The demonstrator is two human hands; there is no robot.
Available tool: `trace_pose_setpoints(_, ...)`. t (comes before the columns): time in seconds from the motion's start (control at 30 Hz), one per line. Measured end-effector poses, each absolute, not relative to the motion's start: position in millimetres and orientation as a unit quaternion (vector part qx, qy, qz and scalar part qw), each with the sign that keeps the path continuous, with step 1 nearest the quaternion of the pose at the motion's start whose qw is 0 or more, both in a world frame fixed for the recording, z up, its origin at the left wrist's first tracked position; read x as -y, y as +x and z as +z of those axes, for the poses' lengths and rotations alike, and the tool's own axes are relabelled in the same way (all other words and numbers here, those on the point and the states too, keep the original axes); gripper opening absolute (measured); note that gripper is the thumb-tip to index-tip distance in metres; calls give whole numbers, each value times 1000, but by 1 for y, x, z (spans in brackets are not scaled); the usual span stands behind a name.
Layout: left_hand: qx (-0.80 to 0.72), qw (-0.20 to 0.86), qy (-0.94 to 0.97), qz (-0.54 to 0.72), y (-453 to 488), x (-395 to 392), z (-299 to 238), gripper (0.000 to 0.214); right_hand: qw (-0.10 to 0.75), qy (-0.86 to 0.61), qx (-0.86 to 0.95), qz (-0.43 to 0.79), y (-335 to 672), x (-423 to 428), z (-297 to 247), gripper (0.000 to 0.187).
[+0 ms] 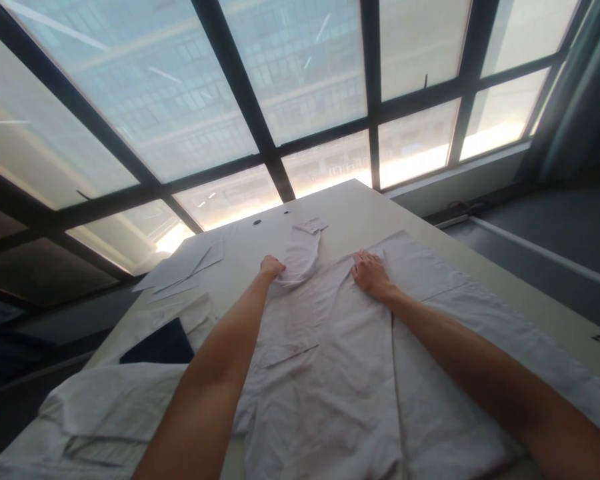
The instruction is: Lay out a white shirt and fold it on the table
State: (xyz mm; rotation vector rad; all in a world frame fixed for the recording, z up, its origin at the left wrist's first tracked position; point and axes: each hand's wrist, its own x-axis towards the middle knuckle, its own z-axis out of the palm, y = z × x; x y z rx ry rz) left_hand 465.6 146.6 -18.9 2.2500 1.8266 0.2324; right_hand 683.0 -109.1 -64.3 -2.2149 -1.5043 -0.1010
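Observation:
A pale grey shirt lies spread flat on a light table, its chest pocket toward the left. My left hand is closed on the shirt's folded-over sleeve at the far end. My right hand rests flat on the shirt near its upper edge, fingers spread, holding nothing.
More pale garments are heaped at the near left, with a dark blue cloth among them. Folded light cloth or paper lies at the far left of the table. Large windows stand behind the table; a dark floor drops off to the right.

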Motion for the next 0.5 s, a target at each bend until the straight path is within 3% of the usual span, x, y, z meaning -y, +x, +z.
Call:
trace_pose_setpoints(0.2, -600, 166, 770, 136, 471, -137, -9, 13, 218, -808, 546, -36, 684, 110, -63, 46)
trace_pose_setpoints(0.5, -510, 165, 787, 305, 477, -85, 38, 34, 256, -789, 558, -33, 685, 110, -59, 41)
